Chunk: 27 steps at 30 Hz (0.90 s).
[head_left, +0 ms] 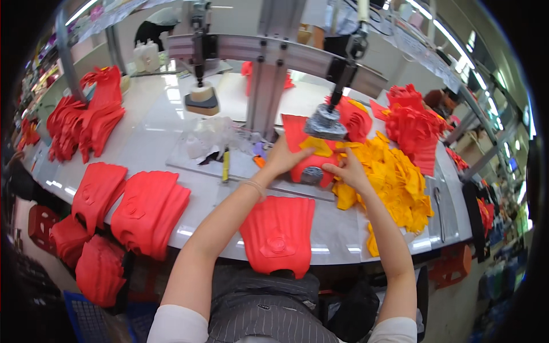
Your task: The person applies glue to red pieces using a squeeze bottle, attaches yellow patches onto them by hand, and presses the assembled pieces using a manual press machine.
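Under a grey-wrapped press head (325, 124), a red rubber piece (294, 127), shaped like a short swim fin, lies with a yellow sheet piece (317, 146) on it. My left hand (280, 156) is closed on its left side, with the fingertips at the yellow piece. On its right side, my right hand (350, 170) holds the edge, thumb toward the middle. A grey block (311, 175) shows through the opening at the near end. Nearer to me, another ribbed red piece (278, 235) lies between my forearms, overhanging the table edge.
Yellow pieces (394, 180) are heaped beside my right forearm. Red pieces (150, 211) lie stacked at left, with others (86, 123) behind. A second press head (201, 100) hangs left of the metal post (269, 74). A yellow cutter (226, 164) and a metal tool (439, 214) lie on the table.
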{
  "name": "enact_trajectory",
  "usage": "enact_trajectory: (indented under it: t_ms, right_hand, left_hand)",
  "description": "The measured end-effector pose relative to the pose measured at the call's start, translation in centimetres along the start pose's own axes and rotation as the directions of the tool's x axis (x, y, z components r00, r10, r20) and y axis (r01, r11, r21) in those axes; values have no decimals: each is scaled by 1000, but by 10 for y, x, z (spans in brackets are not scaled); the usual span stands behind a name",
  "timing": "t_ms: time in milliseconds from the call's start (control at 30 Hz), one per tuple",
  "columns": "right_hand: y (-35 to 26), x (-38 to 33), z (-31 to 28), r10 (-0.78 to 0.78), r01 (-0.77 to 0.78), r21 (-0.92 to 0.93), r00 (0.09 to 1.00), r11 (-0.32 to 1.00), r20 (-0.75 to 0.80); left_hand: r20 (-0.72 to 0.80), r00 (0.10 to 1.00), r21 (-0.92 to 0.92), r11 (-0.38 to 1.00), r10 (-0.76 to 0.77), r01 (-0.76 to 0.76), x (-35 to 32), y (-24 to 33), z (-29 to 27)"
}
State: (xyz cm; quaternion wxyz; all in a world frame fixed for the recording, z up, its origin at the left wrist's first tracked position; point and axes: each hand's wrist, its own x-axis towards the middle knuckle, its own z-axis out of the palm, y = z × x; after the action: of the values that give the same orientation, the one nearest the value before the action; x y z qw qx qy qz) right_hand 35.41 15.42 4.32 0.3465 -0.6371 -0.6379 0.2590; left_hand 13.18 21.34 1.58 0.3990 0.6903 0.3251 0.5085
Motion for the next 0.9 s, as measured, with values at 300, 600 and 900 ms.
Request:
enact_trajectory:
  t_ms: [300, 600, 900]
  right_hand:
    - [41, 29, -66, -294, 201, -357, 928, 912, -230]
    - [-182, 137, -137, -380, 602, 445, 783, 663, -493]
    - [-246, 3, -85, -732, 806, -165, 406, 569, -547]
  left_hand:
    - [-134, 969, 125, 974, 206, -189, -27, -13, 22]
    - [-267, 947, 523, 852, 179, -14, -28, 3, 28]
    - [-127, 965, -372, 913, -230, 169, 6, 42, 3]
